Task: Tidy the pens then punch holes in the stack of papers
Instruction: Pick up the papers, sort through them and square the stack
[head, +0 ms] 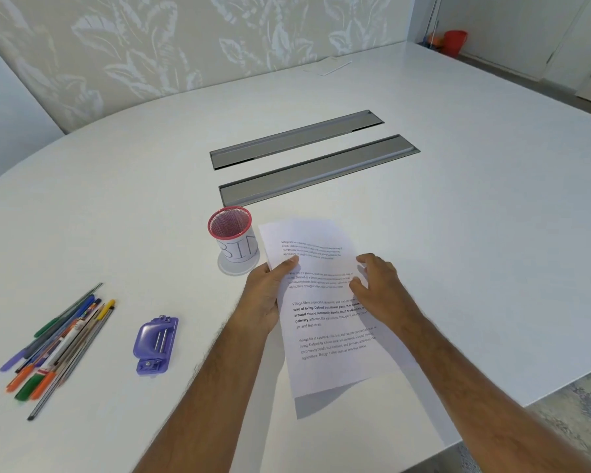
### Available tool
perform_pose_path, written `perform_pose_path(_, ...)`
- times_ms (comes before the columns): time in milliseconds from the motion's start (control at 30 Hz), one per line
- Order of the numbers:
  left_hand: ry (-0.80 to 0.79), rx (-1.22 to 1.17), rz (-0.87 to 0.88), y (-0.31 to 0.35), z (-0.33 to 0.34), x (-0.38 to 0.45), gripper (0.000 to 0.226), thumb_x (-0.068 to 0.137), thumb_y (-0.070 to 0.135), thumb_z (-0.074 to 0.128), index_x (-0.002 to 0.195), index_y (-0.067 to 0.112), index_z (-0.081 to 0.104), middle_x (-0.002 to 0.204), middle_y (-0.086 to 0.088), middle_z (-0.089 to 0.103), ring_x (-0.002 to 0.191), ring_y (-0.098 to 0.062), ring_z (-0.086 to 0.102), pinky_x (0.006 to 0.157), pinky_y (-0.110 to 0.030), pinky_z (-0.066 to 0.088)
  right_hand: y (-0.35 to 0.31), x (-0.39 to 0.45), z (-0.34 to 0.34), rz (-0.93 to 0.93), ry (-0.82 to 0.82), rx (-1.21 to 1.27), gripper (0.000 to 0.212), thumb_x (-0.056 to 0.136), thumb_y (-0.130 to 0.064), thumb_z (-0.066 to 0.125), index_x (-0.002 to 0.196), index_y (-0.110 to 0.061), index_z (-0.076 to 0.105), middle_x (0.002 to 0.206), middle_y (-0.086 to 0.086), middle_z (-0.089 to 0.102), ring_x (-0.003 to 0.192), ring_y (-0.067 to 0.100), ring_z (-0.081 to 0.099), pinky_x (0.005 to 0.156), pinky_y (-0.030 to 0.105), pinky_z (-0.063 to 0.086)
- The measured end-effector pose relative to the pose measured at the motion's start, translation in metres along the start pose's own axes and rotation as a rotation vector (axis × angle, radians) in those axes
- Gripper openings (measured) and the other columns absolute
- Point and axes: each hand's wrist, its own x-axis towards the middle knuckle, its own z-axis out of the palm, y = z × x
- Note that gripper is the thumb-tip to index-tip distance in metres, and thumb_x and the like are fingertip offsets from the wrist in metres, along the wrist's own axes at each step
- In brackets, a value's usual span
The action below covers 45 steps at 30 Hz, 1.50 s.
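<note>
A stack of printed papers is lifted off the white table, its near edge casting a shadow. My left hand grips the stack's left edge, thumb on top. My right hand rests on the stack's right side with fingers curled over the sheet. Several pens lie in a loose bundle at the left of the table. A purple hole punch sits between the pens and my left arm. A red mesh pen cup with a white "BIN" label stands empty just left of the papers.
Two grey cable-tray lids are set into the table behind the cup. A flat white sheet lies at the far side. A red bucket stands on the floor at the back right. The table's edge runs close on the right.
</note>
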Motion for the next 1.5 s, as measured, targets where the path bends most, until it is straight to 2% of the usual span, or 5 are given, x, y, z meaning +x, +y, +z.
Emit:
perform_pose_path(400, 0.109, 0.592, 0.32, -0.012, -0.024, -0.023, 0.035, 0.097, 0.001, 0.067, 0.125, 0.021, 0.072, 0.116, 0.009, 0.081, 0.105, -0.01, 0.077, 0.093, -0.034, 0.06, 0.006, 0.0, 0.002, 0.057, 0.057, 0.168, 0.035, 0.099, -0.016, 0.067, 0.132, -0.008, 0.057, 0.13, 0.008, 0.06, 0.119, 0.024, 0.062, 0.091, 0.027, 0.043)
perform_pose_path(567, 0.002, 0.589, 0.383, 0.007, -0.041, -0.049, 0.036, 0.102, 0.01, 0.067, 0.131, 0.03, 0.067, 0.123, 0.012, 0.078, 0.109, -0.011, 0.077, 0.087, -0.03, 0.064, 0.001, 0.0, 0.0, 0.144, 0.137, 0.489, 0.063, 0.088, -0.029, 0.084, 0.139, -0.015, 0.049, 0.126, 0.001, 0.06, 0.107, 0.018, 0.062, 0.088, 0.027, 0.048)
perform_pose_path(800, -0.053, 0.467, 0.405, 0.035, -0.069, -0.078, 0.03, 0.1, 0.02, 0.073, 0.127, 0.031, 0.069, 0.126, 0.001, 0.078, 0.111, -0.022, 0.077, 0.081, -0.03, 0.064, -0.03, -0.003, 0.005, 0.003, -0.315, 1.075, 0.061, 0.081, -0.037, 0.09, 0.134, -0.015, 0.067, 0.136, 0.012, 0.072, 0.121, 0.029, 0.072, 0.091, 0.034, 0.061)
perform_pose_path(1333, -0.018, 0.452, 0.807, 0.137, -0.067, -0.117, 0.024, 0.101, 0.021, 0.072, 0.122, 0.031, 0.072, 0.122, 0.005, 0.079, 0.107, -0.012, 0.077, 0.081, -0.021, 0.06, -0.166, -0.005, -0.025, -0.435, 0.067, 0.811, 0.022, 0.09, -0.029, 0.083, 0.11, -0.035, 0.075, 0.112, -0.009, 0.081, 0.097, 0.013, 0.078, 0.077, 0.023, 0.06)
perform_pose_path(1500, -0.042, 0.443, 0.713, 0.125, -0.08, -0.107, 0.03, 0.095, 0.03, 0.078, 0.124, 0.033, 0.072, 0.124, 0.007, 0.079, 0.11, -0.011, 0.076, 0.084, -0.019, 0.059, -0.15, -0.005, -0.008, -0.406, 0.061, 0.789, 0.03, 0.088, -0.032, 0.084, 0.116, -0.028, 0.075, 0.114, -0.008, 0.081, 0.1, 0.012, 0.078, 0.079, 0.023, 0.061)
